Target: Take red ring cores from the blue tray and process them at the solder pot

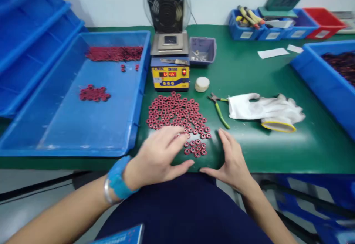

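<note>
Small dark-red ring-shaped parts lie spread in one layer on the green table. A smaller cluster of the same rings sits nearer the front edge, between my hands. My left hand is over the near left side of the larger group, its fingers curved and its thumb stretched out toward the right; some rings are hidden under it. To the right of the small cluster, my right hand rests by the table edge with thumb and fingers apart. Neither hand shows anything held.
Left stands a blue tray with more red rings. Behind the rings is a yellow soldering station with a fan. Green-handled cutters, white gloves and a round white container lie rightward. Another blue bin stands far right.
</note>
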